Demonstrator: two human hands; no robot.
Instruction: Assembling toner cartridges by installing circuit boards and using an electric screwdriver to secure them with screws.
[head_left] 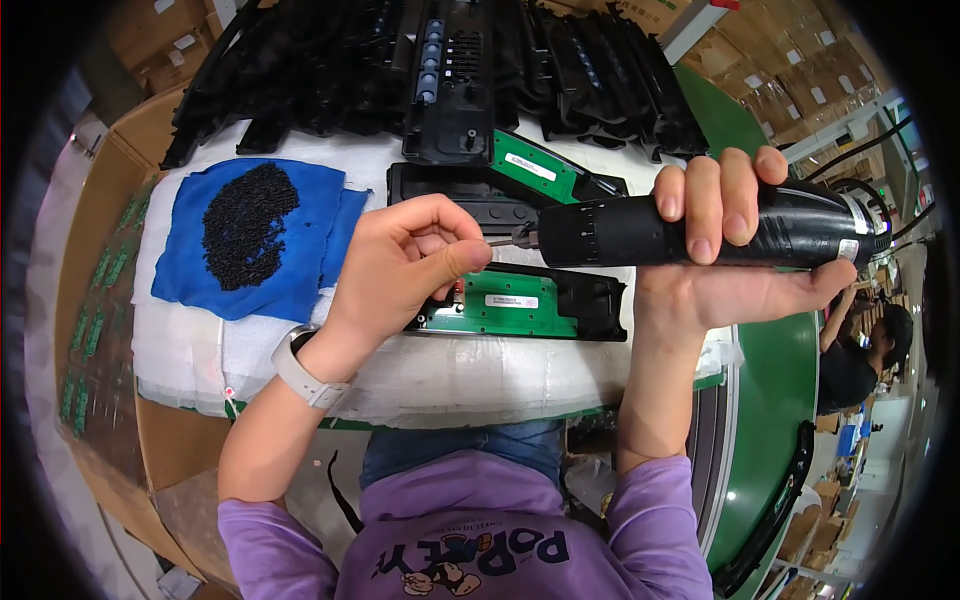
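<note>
My right hand (690, 290) is wrapped around a black electric screwdriver (615, 232), held level with its bit (507, 241) pointing left. At the bit's tip, the thumb and forefinger of my left hand (405, 255) are pinched together; whatever lies between them is hidden. Below the screwdriver, a green circuit board (510, 302) sits in a black plastic housing (597, 305), its left end partly covered by my left hand. To the left, a heap of small black screws (247, 228) lies on a blue cloth (180, 255).
Behind lies a second green board (532, 165) beside a long black housing (450, 90). Many black plastic parts (300, 70) are piled along the far side of the white padded worktop (470, 385). A cardboard box (180, 440) stands left; another person (860, 355) works far right.
</note>
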